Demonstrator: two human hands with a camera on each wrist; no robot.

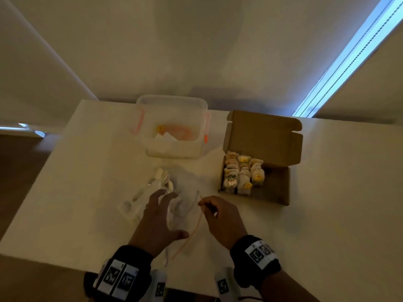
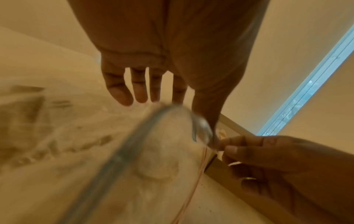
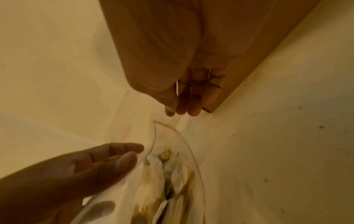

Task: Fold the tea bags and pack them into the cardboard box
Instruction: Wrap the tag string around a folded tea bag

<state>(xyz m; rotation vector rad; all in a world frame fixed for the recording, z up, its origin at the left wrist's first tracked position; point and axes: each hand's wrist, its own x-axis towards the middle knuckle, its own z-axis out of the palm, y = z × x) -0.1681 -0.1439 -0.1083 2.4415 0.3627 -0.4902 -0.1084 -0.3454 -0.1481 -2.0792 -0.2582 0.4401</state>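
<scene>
The left hand (image 1: 160, 216), fingers spread and holding nothing, hovers over a clear zip bag (image 1: 183, 205) at six o'clock on the table (image 1: 327, 192). Loose tea bags (image 3: 162, 174) show inside: pale, limp, yellow-tagged. They look feather-light and easily torn; I'd pinch each by its paper body. The right hand (image 1: 220, 216) pinches the bag's rim. At three o'clock, the cardboard box (image 1: 277, 192) stands open, partly filled.

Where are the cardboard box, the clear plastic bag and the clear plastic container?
cardboard box (image 1: 280, 194), head view, bare floor on its right side.
clear plastic bag (image 3: 173, 171), right wrist view, wall over the tea bags inside.
clear plastic container (image 1: 172, 101), head view, far rim.
</scene>
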